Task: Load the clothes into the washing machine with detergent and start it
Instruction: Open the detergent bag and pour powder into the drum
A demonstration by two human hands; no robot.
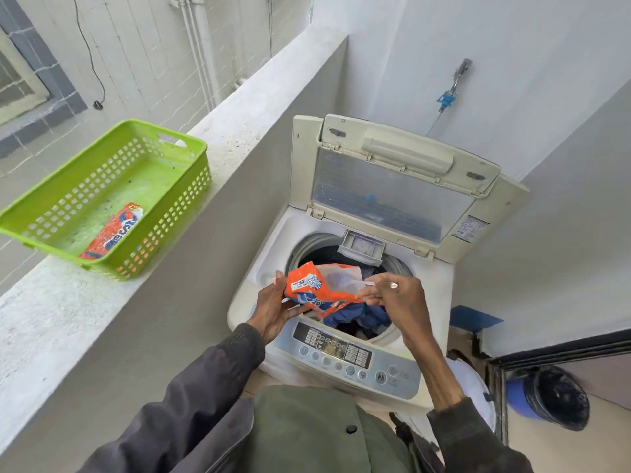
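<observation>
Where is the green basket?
Head view, left side: the green basket sits on the concrete ledge beside the open washing machine, a detergent packet inside.

The orange detergent packet (319, 297) reads "100%" and "SUPER SOAK TECH"; a washing machine (434, 302) button (380, 377) bears a play-pause sign

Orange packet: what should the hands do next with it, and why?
Probably lift the scoop out of the packet and tip powder into the drawer. The left hand holds the packet open over the clothes, the right hand pinches the scoop, and the drawer stands open.
</observation>
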